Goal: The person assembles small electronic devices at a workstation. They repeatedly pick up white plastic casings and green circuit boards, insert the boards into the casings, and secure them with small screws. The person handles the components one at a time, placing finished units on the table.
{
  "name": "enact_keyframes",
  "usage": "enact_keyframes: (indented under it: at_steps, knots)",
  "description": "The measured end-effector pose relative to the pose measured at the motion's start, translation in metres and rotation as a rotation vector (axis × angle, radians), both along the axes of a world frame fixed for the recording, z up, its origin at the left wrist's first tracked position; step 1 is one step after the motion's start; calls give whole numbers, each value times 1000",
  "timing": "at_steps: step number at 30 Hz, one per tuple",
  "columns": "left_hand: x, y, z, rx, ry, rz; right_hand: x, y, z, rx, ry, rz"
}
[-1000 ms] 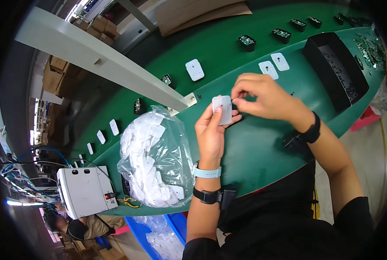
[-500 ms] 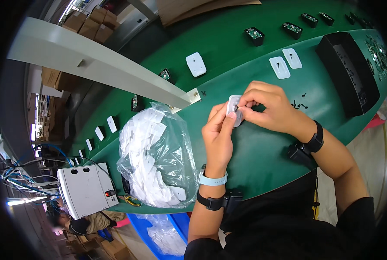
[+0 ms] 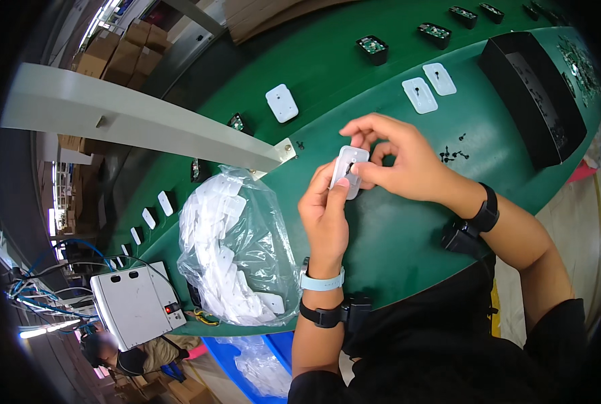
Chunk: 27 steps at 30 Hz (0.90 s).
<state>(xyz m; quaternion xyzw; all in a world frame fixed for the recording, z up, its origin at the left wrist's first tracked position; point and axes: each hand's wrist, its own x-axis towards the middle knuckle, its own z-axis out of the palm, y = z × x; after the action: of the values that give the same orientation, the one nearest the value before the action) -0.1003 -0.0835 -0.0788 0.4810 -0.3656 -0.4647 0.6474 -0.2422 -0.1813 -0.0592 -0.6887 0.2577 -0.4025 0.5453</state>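
- Right hand (image 3: 408, 165) has come in from beside the white cover (image 3: 344, 160) to over its face since a second ago; its thumb tip is now at a dark piece (image 3: 350, 168) there, and the forefinger has lifted away.
- Black straps (image 3: 484, 207) circle both forearms; a pale blue watch band (image 3: 323, 281) sits on the left wrist.
- Left hand (image 3: 324, 215) grips the white cover, thumb on its face, fingers behind; the cover is raised, tilted, above the green table (image 3: 395, 256).
- On the right hand, thumb and forefinger are wide apart, the other fingers curled.
- Left of the left hand lies a clear plastic bag (image 3: 270, 246) full of white pieces (image 3: 213, 262), with a blue bin (image 3: 223, 367) below the table edge.
- Small dark pieces (image 3: 452, 156) are scattered beyond the right wrist; two more covers (image 3: 420, 95) lie past them, near a black box (image 3: 513, 108).
- Past the table edge, a green belt (image 3: 327, 74) carries a pale cover (image 3: 281, 103) and black housings (image 3: 372, 48) with green boards inside.
- Farther off, cardboard boxes (image 3: 122, 57) are stacked behind a pale metal beam (image 3: 145, 121).
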Motion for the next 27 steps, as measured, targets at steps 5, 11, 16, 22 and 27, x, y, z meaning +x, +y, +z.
enact_keyframes:
  at_steps: [5, 11, 16, 22, 27]
  knots:
    - [-11, -2, 11, 10, 71, 34, -7, -3, 2, 378, -38, 201]
    - [-12, -3, 3, 44, 61, 75, -9, -1, 0, 444, -80, 237]
    - [4, -1, 0, 55, 370, -54, -3, 0, -3, 217, -89, 298]
    - [2, 6, 16, 155, 641, -64, 2, 4, -5, 327, -258, 471]
    - [4, 27, 58, 212, 478, -214, -3, 2, -1, 492, -368, 556]
